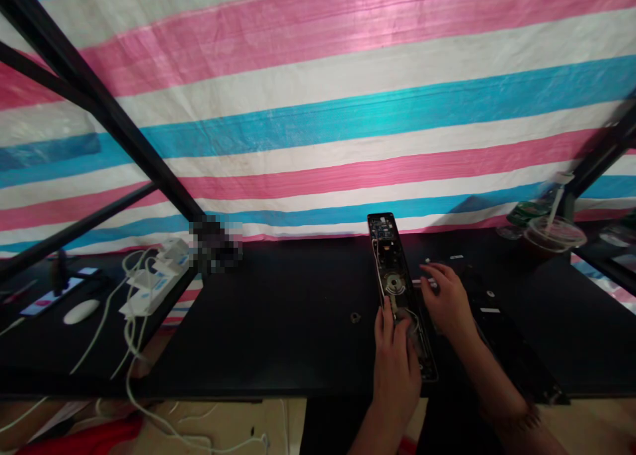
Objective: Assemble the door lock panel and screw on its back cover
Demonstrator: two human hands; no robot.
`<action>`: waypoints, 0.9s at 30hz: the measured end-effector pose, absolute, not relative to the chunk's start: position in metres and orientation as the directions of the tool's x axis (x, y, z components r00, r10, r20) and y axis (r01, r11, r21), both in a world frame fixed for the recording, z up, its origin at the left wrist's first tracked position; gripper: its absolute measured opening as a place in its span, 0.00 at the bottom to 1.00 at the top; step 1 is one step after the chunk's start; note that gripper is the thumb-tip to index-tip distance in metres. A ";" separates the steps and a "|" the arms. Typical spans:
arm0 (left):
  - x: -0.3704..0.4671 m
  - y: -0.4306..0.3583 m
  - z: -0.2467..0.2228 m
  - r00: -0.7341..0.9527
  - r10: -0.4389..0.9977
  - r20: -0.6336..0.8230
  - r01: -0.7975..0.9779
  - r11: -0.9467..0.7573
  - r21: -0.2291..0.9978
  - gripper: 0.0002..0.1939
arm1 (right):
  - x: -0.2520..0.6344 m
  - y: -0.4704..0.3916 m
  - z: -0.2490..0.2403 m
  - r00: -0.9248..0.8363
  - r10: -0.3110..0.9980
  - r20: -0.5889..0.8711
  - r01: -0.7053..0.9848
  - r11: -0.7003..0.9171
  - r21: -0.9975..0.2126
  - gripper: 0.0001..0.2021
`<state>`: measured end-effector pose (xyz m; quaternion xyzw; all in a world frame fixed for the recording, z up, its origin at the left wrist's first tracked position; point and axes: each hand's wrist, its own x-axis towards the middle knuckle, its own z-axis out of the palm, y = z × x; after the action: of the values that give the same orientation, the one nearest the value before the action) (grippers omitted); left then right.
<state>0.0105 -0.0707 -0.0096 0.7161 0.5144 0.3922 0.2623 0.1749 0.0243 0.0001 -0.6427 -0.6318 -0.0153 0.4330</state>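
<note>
A long, narrow black device (396, 246) lies opened on the desk, with a circuit board at its far end, a round metal part in the middle and thin wires along one side. My left hand (396, 359) grips its near half, fingers bent over the inside and the thumb close to a wire. To the right of the device, my right hand (450, 303) hovers with thumb and fingers apart. Small pale items lie behind its fingertips, too small to make out. A long black panel (514, 349) rests under and beside my right forearm.
A small ring-shaped part (354, 318) lies left of the device. At the back right stand a lidded cup with a straw (554, 235) and a bottle (529, 210). Left are a power strip (144, 299) with cables, a white mouse (81, 311) and a phone (59, 293). Striped sheeting (348, 130) hangs behind.
</note>
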 end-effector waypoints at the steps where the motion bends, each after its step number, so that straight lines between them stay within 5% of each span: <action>1: 0.010 -0.070 -0.010 0.163 0.942 0.295 0.528 -0.335 0.780 0.23 | 0.184 0.011 -0.016 0.185 0.824 0.535 0.853 0.136 -0.505 0.16; 8: 0.010 -0.069 -0.009 0.169 0.938 0.304 0.528 -0.346 0.776 0.24 | 0.202 -0.036 -0.077 0.027 0.888 0.460 0.919 0.159 -0.360 0.20; 27: 0.012 -0.073 -0.014 0.084 0.949 0.305 0.454 -0.309 0.836 0.22 | 0.228 -0.032 -0.051 0.078 0.896 0.438 0.953 0.061 -0.295 0.15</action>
<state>0.0119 -0.0731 -0.0138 0.6800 0.5157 0.4381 0.2821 0.2282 -0.0315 -0.0506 -0.6831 -0.6767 -0.0537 0.2694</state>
